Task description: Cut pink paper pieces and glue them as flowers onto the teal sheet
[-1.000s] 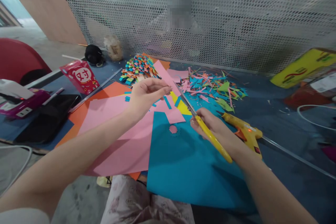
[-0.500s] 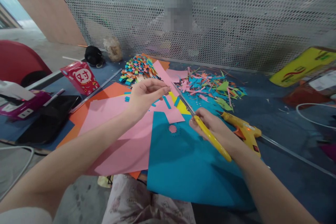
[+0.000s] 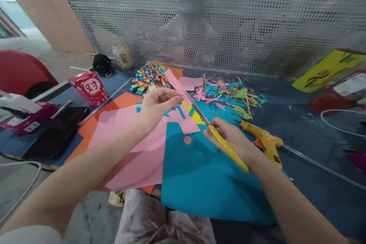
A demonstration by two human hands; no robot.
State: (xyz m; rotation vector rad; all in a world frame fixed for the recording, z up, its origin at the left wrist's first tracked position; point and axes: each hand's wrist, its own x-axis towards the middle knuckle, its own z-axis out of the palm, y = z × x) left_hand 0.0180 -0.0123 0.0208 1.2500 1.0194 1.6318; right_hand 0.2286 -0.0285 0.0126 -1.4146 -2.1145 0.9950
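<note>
Between thumb and fingers, my left hand (image 3: 158,107) pinches a narrow pink paper strip (image 3: 173,81) that points up and away. Yellow-handled scissors (image 3: 227,146) are gripped in my right hand (image 3: 228,137), their blades at the strip's edge close to my left fingertips. Whether the blades are parted I cannot make out. Under both hands lie a large pink sheet (image 3: 128,160) and a blue sheet (image 3: 206,179). A small scalloped pink disc (image 3: 187,140) rests on the blue one, just below a pink paper piece (image 3: 188,125).
Curled multicoloured paper pieces (image 3: 150,76) are heaped at the back, with loose scraps (image 3: 228,91) to their right. A yellow glue gun (image 3: 265,141) lies beside my right hand. On the left stand a red drink carton (image 3: 89,87) and a black phone (image 3: 57,131). Perforated metal (image 3: 137,7) borders the table.
The view has shifted slightly. Both hands keep their hold, and the scissors stay at the pink strip with barely any movement.
</note>
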